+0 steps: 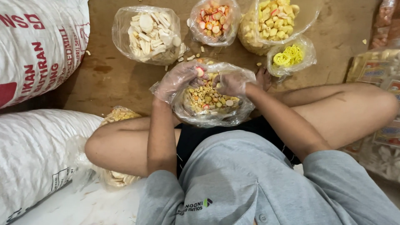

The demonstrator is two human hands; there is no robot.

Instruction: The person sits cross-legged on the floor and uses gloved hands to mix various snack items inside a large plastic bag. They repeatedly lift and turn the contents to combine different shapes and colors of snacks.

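Note:
I sit cross-legged on the floor with a clear plastic bag of mixed crackers in my lap. My left hand, in a thin clear plastic glove, pinches a small red-and-white cracker piece over the bag's mouth. My right hand, also gloved, is curled at the bag's far rim, fingers touching the plastic and the crackers; whether it holds a piece I cannot tell. The bag holds yellow, white, green and red-edged pieces.
Open bags stand ahead: white flat crackers, red-and-white pieces, yellow cubes, yellow net-shaped crackers. Two big white sacks lie at left. Packaged goods are stacked at right. Another bag of crackers rests under my left knee.

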